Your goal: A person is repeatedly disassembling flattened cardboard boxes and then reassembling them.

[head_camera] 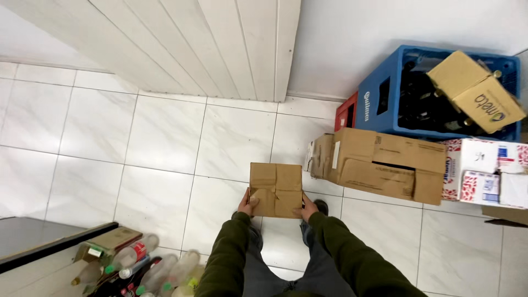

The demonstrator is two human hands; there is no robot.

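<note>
Cardboard box [275, 190], small and brown, flaps folded shut, held at lower centre of frame above the white tiled floor [159, 143]. Left hand [247, 204] clamped against the box's left edge, thumb on the top face; right hand [306, 209] pressed to the lower right corner, fingers mostly hidden beneath. Both sleeves dark green.

Likely hazards, as judged from this view:
- Grip confined to the near corners, far end unsupported; tipping forward and slipping from the hands possible if the contents sit toward the far side.
- Flaps folded rather than visibly taped; possible opening under load.
- Glossy tiles, probably slippery underfoot; shoe tip visible just beside the right hand, close to the larger flattened carton [379, 165] at centre right, a tripping point for any step rightward.
- Heap of plastic bottles [143, 267] at lower left, near the left leg; rolling underfoot possible if nudged.
- Tilted carton [476, 91] lying askew on top of the blue crate [385, 93] at upper right, resting on dark bottle necks; possibly unstable if bumped.

Surroundings: large square white tiles with thin grey joints, reflective. White panelled door or partition [220, 44] across the upper left and centre; plain pale wall at upper right. Red crate [345, 113] partly hidden beside the blue one. White and red patterned packages [484, 176] at right edge, just beside the flattened carton. Dark worktop edge [38, 242] at lower left, above the bottles.
</note>
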